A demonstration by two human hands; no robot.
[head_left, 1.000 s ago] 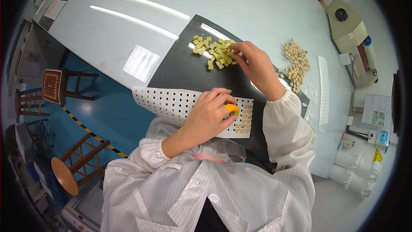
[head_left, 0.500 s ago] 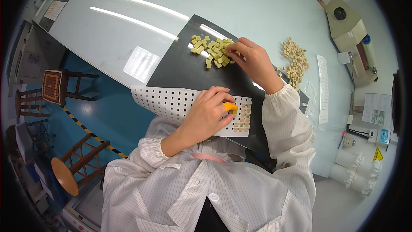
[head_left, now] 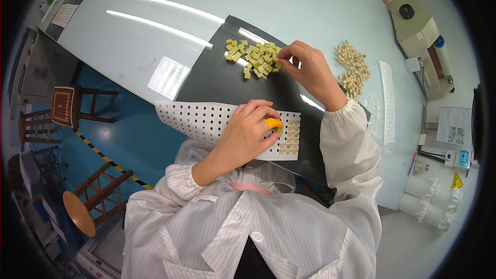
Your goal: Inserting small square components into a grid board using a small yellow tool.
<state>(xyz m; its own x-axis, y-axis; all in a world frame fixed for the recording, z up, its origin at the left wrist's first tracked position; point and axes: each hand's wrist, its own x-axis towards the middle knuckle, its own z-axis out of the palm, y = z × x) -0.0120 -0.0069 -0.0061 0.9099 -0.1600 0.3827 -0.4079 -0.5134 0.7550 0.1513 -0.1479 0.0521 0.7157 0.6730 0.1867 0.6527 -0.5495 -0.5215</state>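
Observation:
My left hand (head_left: 249, 132) rests on a white sheet (head_left: 199, 119) printed with rows of black squares. Its orange-covered fingertip and thumb close on a small yellow-green block (head_left: 280, 130). Small tan pieces (head_left: 292, 137) cover the squares near the sheet's right end, with a few green spots among them. At the right edge of a loose pile of yellow-green blocks (head_left: 254, 62) is my right hand (head_left: 309, 67), thumb and forefinger pinched together. What sits between those fingertips, if anything, is too small to make out. The pile lies on a black mat (head_left: 206, 82).
Right of the mat, a heap of small tan pieces (head_left: 353, 67) lies on the glossy table (head_left: 310, 5). Beyond it are a long white strip (head_left: 387, 103) and a beige machine (head_left: 416, 26). A white paper (head_left: 169, 76) lies left of the mat; stools (head_left: 95, 194) stand on the blue floor.
My right hand has drawn slightly right, to the edge of the yellow-green pile. The left hand keeps its place on the sheet, still pinching the block.

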